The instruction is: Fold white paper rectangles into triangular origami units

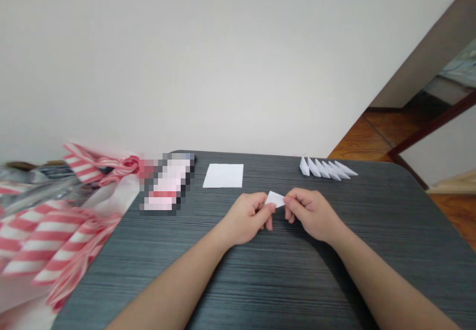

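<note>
A small folded piece of white paper [274, 199] is held just above the dark table between both hands. My left hand [248, 217] pinches its left side between thumb and fingers. At the right corner, my right hand [309, 212] grips it the same way. Beyond my left hand lies a flat white sheet of paper [223, 176]. Farther right, several folded white paper pieces [323, 168] with pointed ends stand in a slanting row.
The dark wood-grained table [238, 280] meets a pale wall [230, 62] at its back edge. A pixelated phone-shaped object [168, 181] lies at the back left. Red-and-white striped cloth [55, 236] is piled beside the table's left edge. Wooden floor [362, 139] shows at right.
</note>
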Demonstrator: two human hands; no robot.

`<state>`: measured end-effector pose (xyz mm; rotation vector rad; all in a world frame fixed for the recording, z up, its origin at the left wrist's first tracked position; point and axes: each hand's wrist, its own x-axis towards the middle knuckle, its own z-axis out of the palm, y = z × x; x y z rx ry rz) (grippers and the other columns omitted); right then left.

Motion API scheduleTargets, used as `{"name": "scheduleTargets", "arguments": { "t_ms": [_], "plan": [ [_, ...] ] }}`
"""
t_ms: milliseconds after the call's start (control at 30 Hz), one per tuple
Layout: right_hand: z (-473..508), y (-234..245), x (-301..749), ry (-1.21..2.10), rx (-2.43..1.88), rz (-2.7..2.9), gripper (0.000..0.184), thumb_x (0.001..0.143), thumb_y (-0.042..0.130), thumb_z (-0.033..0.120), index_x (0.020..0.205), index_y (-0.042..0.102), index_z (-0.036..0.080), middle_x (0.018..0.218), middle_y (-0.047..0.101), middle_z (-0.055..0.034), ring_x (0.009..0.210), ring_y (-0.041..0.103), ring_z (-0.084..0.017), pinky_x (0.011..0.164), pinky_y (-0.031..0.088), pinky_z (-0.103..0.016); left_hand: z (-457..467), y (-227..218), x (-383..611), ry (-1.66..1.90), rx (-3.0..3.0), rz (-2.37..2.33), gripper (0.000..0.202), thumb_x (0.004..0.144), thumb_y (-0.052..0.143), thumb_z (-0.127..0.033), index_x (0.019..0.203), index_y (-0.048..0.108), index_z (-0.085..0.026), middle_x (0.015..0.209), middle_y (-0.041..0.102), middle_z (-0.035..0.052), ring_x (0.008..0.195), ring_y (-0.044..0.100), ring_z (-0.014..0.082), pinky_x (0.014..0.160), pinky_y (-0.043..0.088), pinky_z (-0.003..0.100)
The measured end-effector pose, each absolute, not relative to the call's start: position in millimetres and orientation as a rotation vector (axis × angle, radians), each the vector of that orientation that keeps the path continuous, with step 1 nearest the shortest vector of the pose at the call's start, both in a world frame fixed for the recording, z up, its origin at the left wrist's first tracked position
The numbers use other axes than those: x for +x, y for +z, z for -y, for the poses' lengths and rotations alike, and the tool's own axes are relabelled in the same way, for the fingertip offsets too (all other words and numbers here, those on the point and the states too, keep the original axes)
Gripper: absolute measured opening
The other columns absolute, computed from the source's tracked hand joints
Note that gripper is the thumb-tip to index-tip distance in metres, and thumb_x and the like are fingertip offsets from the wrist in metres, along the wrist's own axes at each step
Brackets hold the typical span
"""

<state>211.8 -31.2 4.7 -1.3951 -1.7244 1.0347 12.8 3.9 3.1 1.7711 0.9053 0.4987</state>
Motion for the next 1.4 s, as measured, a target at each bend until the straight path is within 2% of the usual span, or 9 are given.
{"name": "scheduleTargets", "arguments": {
  "t_ms": [600,733,1067,1400],
  "plan": [
    [30.8,1.0,216.2,1.054,-1.402,1.694,0.024,0.094,0.053,0.025,0.071,0.059,0.019,0.060,0.066,0.0013,0.054,0.062,-0.012,0.058,0.048,-0.022,-5.2,0.2,11.9,0.513,1.714,-0.910,0.030,0.096,0.046,-0.034,0.072,0.055,-0.017,0.059,0.066,0.0002,0.051,0.055,0.0107,0.053,0.042,0.020],
    [31.3,-3.3,215.9,1.141,-1.367,1.689,0.017,0.092,0.056,0.026,0.077,0.060,0.019,0.063,0.067,0.0011,0.056,0.063,-0.012,0.057,0.048,-0.022,-4.7,-0.2,12.9,0.500,1.731,-0.898,0.030,0.096,0.046,-0.033,0.073,0.056,-0.017,0.058,0.065,-0.0003,0.051,0.055,0.0104,0.052,0.040,0.020],
    [32.1,0.9,212.5,1.106,-1.389,1.746,0.023,0.092,0.054,0.024,0.070,0.057,0.019,0.058,0.065,0.0019,0.053,0.061,-0.012,0.057,0.046,-0.022,-5.3,2.3,13.2,0.492,1.736,-0.867,0.027,0.094,0.051,-0.033,0.075,0.059,-0.015,0.060,0.065,-0.0006,0.050,0.052,0.0092,0.051,0.038,0.019],
    [33.0,-1.1,210.1,1.150,-1.362,1.747,0.017,0.092,0.055,0.025,0.077,0.060,0.019,0.065,0.067,0.0008,0.056,0.063,-0.012,0.057,0.047,-0.023,-4.8,-0.3,11.0,0.473,1.837,-0.884,0.032,0.096,0.047,-0.032,0.074,0.061,-0.016,0.064,0.068,0.0003,0.052,0.052,0.0092,0.051,0.035,0.019]
  ]
}}
